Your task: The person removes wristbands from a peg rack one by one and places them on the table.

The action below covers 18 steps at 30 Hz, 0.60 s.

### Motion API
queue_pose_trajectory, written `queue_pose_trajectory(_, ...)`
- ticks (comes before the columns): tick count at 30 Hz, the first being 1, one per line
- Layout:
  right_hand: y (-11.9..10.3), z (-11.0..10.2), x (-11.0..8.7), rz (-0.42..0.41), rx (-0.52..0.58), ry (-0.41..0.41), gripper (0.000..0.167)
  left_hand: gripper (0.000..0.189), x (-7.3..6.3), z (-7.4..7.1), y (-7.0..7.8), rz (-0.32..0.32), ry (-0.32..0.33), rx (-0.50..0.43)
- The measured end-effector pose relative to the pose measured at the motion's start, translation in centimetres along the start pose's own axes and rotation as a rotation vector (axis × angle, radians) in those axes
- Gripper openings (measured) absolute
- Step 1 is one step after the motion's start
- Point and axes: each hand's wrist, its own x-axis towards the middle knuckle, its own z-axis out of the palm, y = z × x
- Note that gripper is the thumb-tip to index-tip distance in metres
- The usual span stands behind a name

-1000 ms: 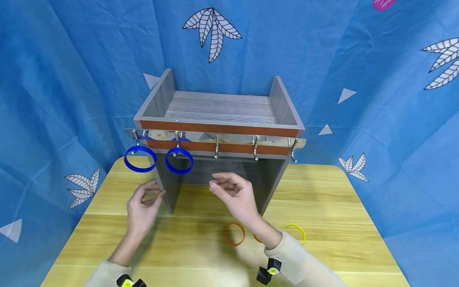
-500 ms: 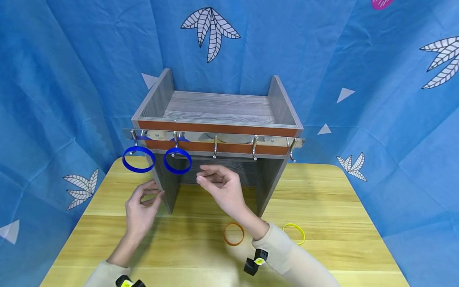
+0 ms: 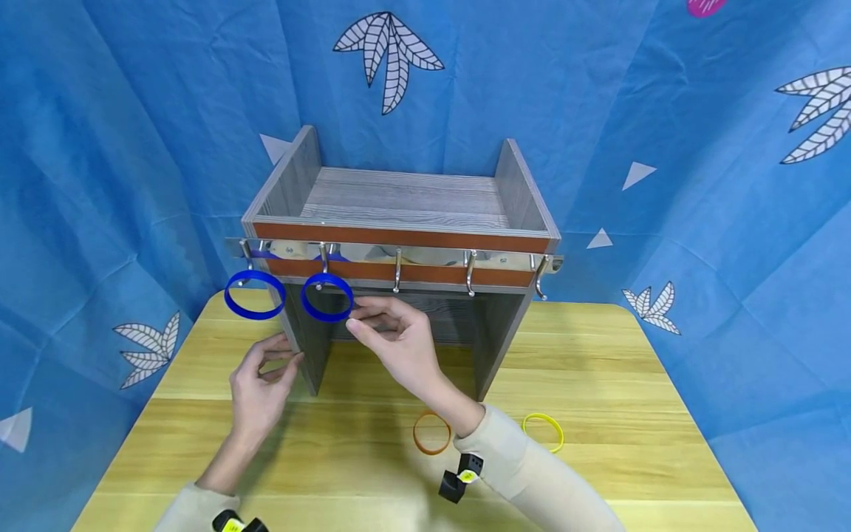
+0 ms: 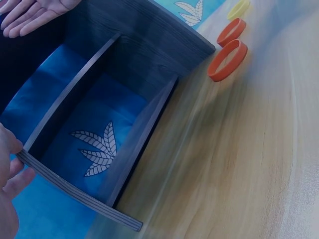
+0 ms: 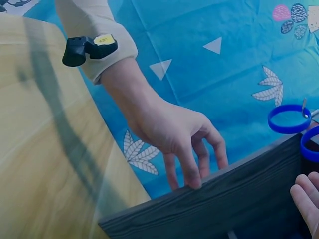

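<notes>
My left hand [image 3: 261, 386] grips the front edge of the grey shelf's left side panel [image 5: 214, 199], thumb on one face and fingers on the other. Two blue wristbands hang from the hook rail [image 3: 432, 255]: one wristband [image 3: 255, 295] on the leftmost hook, the other wristband [image 3: 327, 298] on the second. My right hand [image 3: 399, 343] is raised in front of the shelf, with thumb and forefinger apart at the right edge of the second wristband. In the left wrist view the fingers of that right hand [image 4: 37, 15] look extended, with nothing held.
On the wooden table [image 3: 598, 473] lie an orange wristband [image 3: 432, 434] and a yellow wristband [image 3: 543, 433]. The left wrist view shows a second orange wristband [image 4: 231, 32], hidden behind my right arm in the head view. Three hooks to the right carry nothing. A blue curtain [image 3: 532, 89] hangs behind.
My right hand has moved left and slightly up, from the middle of the shelf to the second blue wristband. My left hand keeps its grip on the side panel.
</notes>
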Motion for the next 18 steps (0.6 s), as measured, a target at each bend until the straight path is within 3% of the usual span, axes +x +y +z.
queue_pose_trajectory(18, -0.76, 0.67, 1.09, 0.015, 0.071, -0.002, 0.023, 0.039, 0.06, -0.05, 0.02, 0.011, -0.005, 0.011)
